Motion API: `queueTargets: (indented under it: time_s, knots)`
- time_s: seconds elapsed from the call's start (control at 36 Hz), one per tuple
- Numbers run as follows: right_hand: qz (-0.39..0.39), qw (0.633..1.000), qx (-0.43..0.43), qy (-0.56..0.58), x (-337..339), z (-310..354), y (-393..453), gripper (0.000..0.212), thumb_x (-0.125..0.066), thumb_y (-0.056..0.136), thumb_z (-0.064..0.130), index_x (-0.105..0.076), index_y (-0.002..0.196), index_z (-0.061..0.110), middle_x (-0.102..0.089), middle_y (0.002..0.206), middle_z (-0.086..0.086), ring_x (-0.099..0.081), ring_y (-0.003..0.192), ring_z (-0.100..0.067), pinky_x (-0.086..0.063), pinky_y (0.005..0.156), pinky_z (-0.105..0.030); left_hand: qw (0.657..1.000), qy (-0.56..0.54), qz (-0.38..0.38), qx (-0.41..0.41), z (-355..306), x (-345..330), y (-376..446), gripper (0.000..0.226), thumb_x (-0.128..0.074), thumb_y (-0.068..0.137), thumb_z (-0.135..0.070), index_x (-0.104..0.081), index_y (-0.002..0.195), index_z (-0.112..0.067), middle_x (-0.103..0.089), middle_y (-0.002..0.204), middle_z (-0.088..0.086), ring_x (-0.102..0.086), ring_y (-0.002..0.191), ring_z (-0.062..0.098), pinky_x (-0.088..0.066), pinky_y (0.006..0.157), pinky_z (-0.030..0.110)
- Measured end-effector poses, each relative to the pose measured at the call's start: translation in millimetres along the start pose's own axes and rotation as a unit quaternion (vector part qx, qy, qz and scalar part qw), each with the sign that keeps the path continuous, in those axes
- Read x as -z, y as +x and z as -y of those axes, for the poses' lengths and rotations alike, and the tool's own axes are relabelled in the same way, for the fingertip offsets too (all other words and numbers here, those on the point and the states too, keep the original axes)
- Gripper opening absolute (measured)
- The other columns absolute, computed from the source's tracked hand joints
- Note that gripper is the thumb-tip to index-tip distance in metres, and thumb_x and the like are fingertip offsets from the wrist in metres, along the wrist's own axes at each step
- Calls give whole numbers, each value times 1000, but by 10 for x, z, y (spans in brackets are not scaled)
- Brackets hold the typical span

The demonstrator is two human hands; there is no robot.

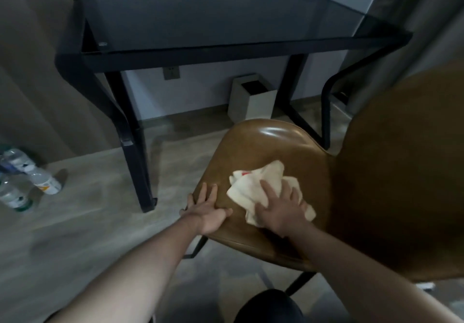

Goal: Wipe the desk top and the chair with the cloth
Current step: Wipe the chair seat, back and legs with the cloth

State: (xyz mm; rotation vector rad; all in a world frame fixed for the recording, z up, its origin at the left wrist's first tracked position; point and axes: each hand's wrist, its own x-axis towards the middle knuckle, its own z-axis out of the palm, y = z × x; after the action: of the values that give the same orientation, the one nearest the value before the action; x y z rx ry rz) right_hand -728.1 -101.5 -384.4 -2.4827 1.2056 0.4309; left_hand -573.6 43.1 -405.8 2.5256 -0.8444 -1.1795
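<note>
Tan leather-look chair (pixel 271 152) seat is the surface under work: my right hand (pixel 281 212) lies flat on the cream cloth (pixel 253 184), fingers spread, pressing it onto the middle of the seat near the backrest side. My left hand (pixel 208 212) rests on the seat's near-left edge, fingers straight and slightly fanned, holding nothing; I judge it is steadying the chair. Cloth is bunched, a small red mark showing on one fold, and it touches only the seat. Progress, as a judgement: chair wiping is under way on the seat; the front of the seat shows a glossy highlight, but I cannot tell wiped from unwiped areas. The backrest (pixel 401 172), at right, has no cloth on it and looks yet to be done. The dark glass desk top (pixel 226 21) stands beyond the chair, well apart from the cloth; whether it is already wiped cannot be read from its surface. Count: one chair, one desk, one cloth, two hands. Also one pale bin (pixel 253 101) on the floor under the desk, one wall socket (pixel 171 72) below the desk edge, and about three plastic bottles (pixel 30 177) lying on the floor at far left, blurred, so the count is uncertain.
</note>
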Motion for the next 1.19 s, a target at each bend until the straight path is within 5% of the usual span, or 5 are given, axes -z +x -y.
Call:
queueTargets:
  time_s: [0.19,0.36,0.53,0.72,1.19]
  knots:
    - [45,997,-3,56,-118,-20,-484,64,-39,96,66,-13,153,56,1,166,-8,-2,152,-39,-10,119,-60,1000,-17,-9,-23,169,7,70,63,-21,104,-45,2,162,-42,17,169,-10,12,157,30,-2,128,49]
    - [38,999,4,36,-172,230,-169,76,-40,92,70,2,154,55,20,165,-9,19,149,-45,5,117,-67,995,-62,-78,-28,267,-96,137,60,-20,102,-44,-13,161,-44,3,170,-17,0,158,19,-7,129,44]
    - [2,1000,27,-12,-39,500,467,80,-37,92,73,9,154,52,23,164,-10,16,149,-47,9,114,-68,990,-90,-107,-32,255,-115,178,61,-33,106,-32,-14,164,-36,-6,169,-20,-6,158,21,-11,128,38]
    - [-19,999,18,-34,68,624,792,75,-33,94,71,7,154,52,19,165,-8,13,150,-47,6,116,-68,993,-72,-93,-24,233,-109,199,61,-30,107,-33,-8,164,-38,2,168,-24,-1,158,19,-11,128,41]
    - [23,997,-26,65,-149,-94,-403,69,-37,95,70,-5,154,56,10,167,-2,7,153,-38,-6,117,-65,1000,-17,-21,-13,167,-24,68,72,-24,105,-56,9,164,-29,16,169,-14,7,158,26,-1,128,40]
